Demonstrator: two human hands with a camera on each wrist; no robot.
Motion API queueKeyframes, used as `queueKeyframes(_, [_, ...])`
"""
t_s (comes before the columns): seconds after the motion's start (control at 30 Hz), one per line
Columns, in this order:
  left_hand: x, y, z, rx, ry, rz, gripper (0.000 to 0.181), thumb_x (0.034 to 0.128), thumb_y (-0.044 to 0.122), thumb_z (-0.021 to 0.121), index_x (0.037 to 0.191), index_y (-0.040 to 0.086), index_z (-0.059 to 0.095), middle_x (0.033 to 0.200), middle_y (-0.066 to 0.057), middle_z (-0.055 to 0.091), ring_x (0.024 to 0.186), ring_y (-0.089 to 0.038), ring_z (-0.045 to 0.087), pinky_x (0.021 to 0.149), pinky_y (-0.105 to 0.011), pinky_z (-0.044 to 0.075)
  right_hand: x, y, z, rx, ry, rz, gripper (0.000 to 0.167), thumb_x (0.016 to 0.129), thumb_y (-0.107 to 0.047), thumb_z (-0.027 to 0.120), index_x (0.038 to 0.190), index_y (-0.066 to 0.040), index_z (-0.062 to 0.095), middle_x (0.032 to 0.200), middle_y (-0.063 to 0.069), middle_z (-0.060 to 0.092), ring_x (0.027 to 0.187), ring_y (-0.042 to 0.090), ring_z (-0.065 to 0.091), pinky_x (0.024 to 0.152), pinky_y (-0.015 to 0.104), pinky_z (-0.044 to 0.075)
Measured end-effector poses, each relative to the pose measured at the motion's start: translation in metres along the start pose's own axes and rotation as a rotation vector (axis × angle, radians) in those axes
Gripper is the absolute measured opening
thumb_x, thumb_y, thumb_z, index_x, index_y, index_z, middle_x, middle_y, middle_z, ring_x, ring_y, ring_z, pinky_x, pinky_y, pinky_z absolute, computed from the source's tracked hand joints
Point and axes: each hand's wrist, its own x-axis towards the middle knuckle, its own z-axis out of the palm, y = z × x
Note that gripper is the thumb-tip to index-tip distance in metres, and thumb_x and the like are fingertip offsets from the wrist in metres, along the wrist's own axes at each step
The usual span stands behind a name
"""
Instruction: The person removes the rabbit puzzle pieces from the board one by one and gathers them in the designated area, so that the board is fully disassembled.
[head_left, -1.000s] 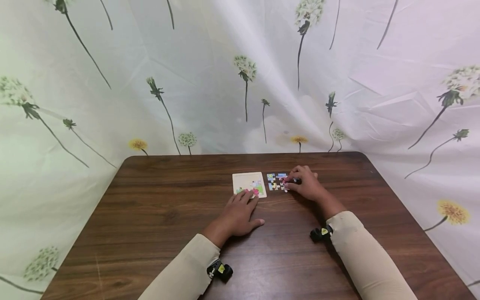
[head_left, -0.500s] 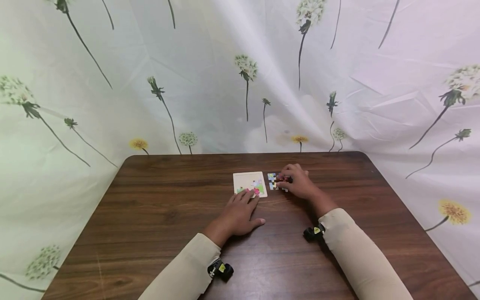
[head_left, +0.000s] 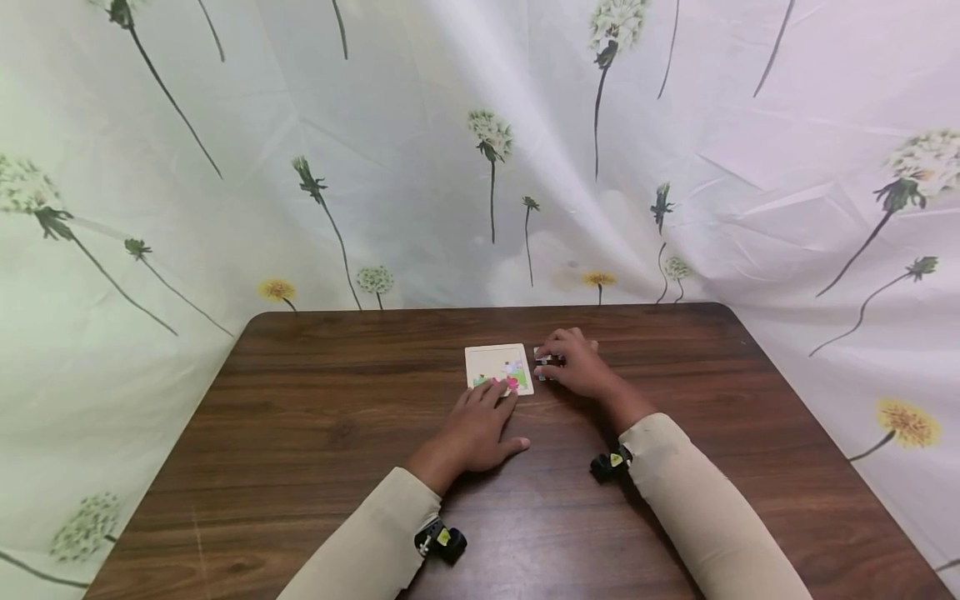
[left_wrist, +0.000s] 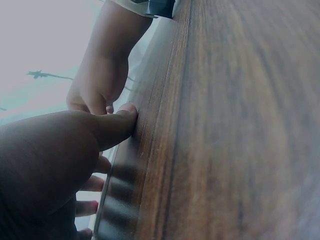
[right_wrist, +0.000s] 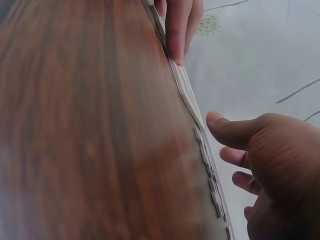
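A square puzzle board with a pale frame lies on the table, its picture partly filled along the bottom and right. My left hand rests its fingertips on the board's near edge, fingers extended and thumb out to the side. To the right of the board, loose jigsaw pieces lie flat, mostly hidden under my right hand. In the right wrist view, the pieces appear edge-on, and the thumb and fingers are spread apart above them. No piece is visible between them.
The dark wooden table stretches around the board, its far edge just behind it. A white cloth with dandelion prints hangs behind and at the sides. Each wrist wears a small black camera.
My right hand has moved left across the loose pieces to beside the board, covering more of them. My left hand has stayed on the board's near edge.
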Motion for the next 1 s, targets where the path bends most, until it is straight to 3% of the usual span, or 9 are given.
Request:
queueKeyframes(0.27, [0.001,-0.001,0.0,0.0,-0.009,0.0,0.081,0.1082,0.062,0.058,0.171,0.013,0.04,0.181,-0.01,0.03,0.17,-0.036,0.024,0.137,-0.057,0.025,0.005,-0.009,0.006,-0.015,-0.014,-0.015,0.023,0.099,-0.026,0.083,0.12,-0.015,0.083,0.131,0.012,0.068,0.125,0.033,0.052,0.096,0.057,0.03])
queueKeyframes(1.0, [0.0,-0.001,0.001,-0.009,0.0,0.003,0.081,0.1084,0.062,0.058,0.171,0.014,0.04,0.182,-0.011,0.029,0.17,-0.037,0.023,0.137,-0.058,0.024,0.014,-0.02,0.013,-0.043,-0.088,0.026,0.021,0.104,-0.027,0.078,0.122,-0.019,0.084,0.128,0.008,0.062,0.125,0.033,0.046,0.096,0.054,0.026])
